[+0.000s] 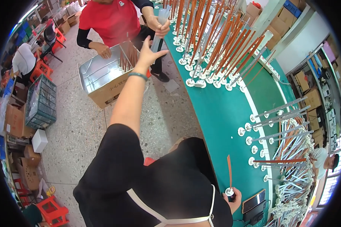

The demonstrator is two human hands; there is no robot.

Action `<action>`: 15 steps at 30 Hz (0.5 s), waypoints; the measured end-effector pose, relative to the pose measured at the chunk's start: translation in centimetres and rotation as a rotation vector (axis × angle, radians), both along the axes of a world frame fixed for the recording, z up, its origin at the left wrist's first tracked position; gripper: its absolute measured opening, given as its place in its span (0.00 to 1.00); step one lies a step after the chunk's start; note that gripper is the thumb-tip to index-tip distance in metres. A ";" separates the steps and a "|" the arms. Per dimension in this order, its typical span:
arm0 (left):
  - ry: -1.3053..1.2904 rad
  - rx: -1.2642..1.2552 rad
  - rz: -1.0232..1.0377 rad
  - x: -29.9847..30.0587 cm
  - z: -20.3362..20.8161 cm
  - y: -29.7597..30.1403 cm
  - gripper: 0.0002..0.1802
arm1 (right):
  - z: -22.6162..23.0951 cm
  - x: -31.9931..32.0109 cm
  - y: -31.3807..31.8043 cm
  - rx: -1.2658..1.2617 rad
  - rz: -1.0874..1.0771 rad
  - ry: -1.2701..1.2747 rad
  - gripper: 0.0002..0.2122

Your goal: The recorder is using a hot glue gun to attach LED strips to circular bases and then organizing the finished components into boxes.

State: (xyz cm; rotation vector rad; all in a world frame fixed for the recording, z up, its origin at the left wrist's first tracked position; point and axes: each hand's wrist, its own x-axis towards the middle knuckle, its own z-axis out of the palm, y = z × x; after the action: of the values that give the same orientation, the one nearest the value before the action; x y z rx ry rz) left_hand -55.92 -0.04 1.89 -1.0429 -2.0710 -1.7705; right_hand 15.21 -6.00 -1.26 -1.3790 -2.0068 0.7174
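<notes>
Reaching left hand (147, 53), grip spread, at clear tube bundle (159, 28); right hand (233, 196) pinching orange-tipped rod (229, 172).

A speckled grey terrazzo floor (79, 125) runs through the room. A long workbench with a green top (223, 113) curves along the right side. At the left edge stand a green plastic crate (41, 102), brown cardboard boxes (15, 121) and a small white box (39, 140). Red stools (53, 212) sit near the lower left and further back by a black chair (51, 36). Shelves stacked with cartons (310, 94) line the right wall, and a bright window (331, 185) shows at the lower right
</notes>
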 end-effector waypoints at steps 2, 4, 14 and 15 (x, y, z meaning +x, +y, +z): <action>0.037 0.095 0.023 -0.9 -1.1 1.2 0.47 | -0.2 0.4 -0.2 -0.004 0.012 0.017 0.24; -0.354 0.109 -0.165 -1.2 -0.3 2.5 0.28 | -0.2 0.2 -0.4 -0.036 -0.025 0.047 0.24; 0.332 -0.769 0.648 -1.4 7.6 -26.6 0.18 | 0.2 0.4 -0.4 -0.075 -0.030 -0.024 0.27; 0.379 -0.838 0.681 -1.9 10.6 -30.2 0.19 | 0.0 0.9 0.2 -0.069 0.035 -0.031 0.27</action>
State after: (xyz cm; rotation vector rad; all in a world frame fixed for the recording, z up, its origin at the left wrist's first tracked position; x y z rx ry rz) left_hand -57.83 -30.23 12.46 -0.6024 -2.4916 -0.3432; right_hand 16.09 -5.77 -1.26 -1.4054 -2.0526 0.7927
